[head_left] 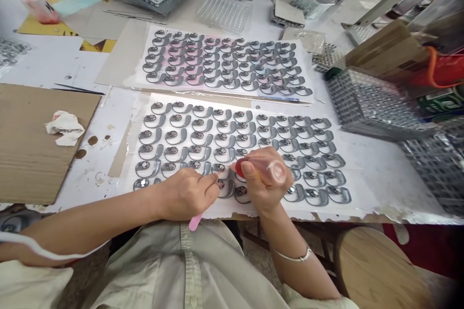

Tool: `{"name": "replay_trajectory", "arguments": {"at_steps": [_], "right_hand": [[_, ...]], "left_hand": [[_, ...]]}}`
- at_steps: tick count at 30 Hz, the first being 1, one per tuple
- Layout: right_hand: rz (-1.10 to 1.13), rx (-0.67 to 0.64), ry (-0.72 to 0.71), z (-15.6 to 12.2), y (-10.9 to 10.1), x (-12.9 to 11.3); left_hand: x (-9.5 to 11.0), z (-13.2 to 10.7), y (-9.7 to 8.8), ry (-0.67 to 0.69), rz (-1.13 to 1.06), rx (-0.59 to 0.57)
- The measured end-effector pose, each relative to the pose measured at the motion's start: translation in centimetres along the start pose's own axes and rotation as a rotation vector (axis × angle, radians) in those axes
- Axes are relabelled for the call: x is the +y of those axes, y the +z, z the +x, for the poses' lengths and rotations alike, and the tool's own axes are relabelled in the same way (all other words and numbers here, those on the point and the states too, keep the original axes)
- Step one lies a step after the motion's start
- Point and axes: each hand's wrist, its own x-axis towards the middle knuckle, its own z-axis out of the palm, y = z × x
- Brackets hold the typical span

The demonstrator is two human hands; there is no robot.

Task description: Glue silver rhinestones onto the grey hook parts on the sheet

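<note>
My right hand (268,183) is wrapped round a small squeeze bottle (266,166) with a red cap end, its tip pointing left over the near sheet. In my left hand (192,193) is a thin tool with a pink handle (195,222), pinched between the fingers, its point close to one of the ornaments (219,167). Rows of grey curved metal pieces with round faceted stones lie on the near white sheet (145,101). My hands and the bottle hide several of these pieces.
A second sheet (304,50) with similar pieces lies behind. Stacked clear trays (377,101) stand at the right. At the left are cardboard (32,154) with a crumpled tissue (65,128), and a bottle of red liquid (36,5). A wooden stool (380,270) sits below the table's edge.
</note>
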Motion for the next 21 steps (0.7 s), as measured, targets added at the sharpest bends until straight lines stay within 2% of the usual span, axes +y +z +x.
{"name": "replay_trajectory", "arguments": {"at_steps": [17,21], "right_hand": [[-0.041,-0.009,-0.042,-0.43,-0.37,-0.38],[-0.034,-0.005,-0.031,-0.42,-0.33,-0.43]], "left_hand": [[-0.04,-0.05,0.09,-0.002,0.003,-0.001],[-0.60,-0.04,-0.46,-0.079,-0.135,-0.021]]}}
